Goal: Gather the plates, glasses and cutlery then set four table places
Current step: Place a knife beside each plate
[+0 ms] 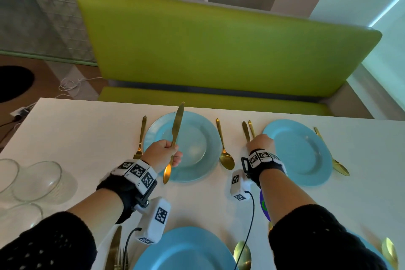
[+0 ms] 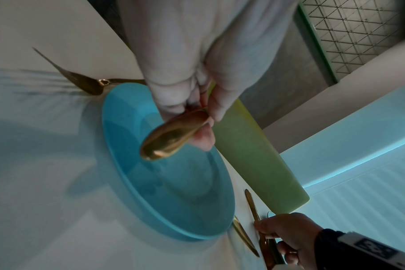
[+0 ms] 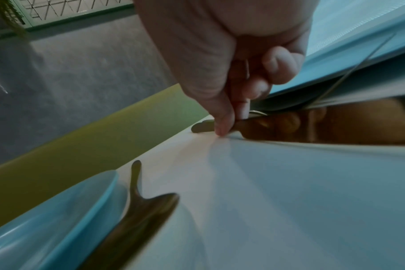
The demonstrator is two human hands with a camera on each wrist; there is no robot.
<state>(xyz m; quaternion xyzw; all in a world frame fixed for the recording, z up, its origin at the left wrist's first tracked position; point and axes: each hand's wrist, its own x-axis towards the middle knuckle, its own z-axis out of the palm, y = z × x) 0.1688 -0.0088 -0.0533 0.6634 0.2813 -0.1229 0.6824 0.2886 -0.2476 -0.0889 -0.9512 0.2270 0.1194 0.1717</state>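
Observation:
My left hand (image 1: 169, 152) grips a gold knife (image 1: 178, 121) by its handle, blade pointing away, lifted over the far-left blue plate (image 1: 197, 166). In the left wrist view the fingers (image 2: 204, 138) curl round the knife's handle (image 2: 171, 138) above that plate (image 2: 173, 191). My right hand (image 1: 260, 141) rests on the table left of the far-right blue plate (image 1: 302, 153) and pinches two gold pieces of cutlery (image 1: 247, 130) lying side by side. The right wrist view shows thumb and fingers (image 3: 222, 126) closed on one gold piece (image 3: 202, 127). A gold fork (image 1: 140, 138) and spoon (image 1: 224, 151) flank the far-left plate.
Several clear glasses (image 1: 37, 180) stand at the table's left edge. A near blue plate (image 1: 184, 250) has a knife and fork (image 1: 114, 247) on its left and a spoon (image 1: 242, 254) on its right. More gold cutlery (image 1: 333, 158) lies right of the far-right plate. A green bench (image 1: 219, 50) stands beyond the table.

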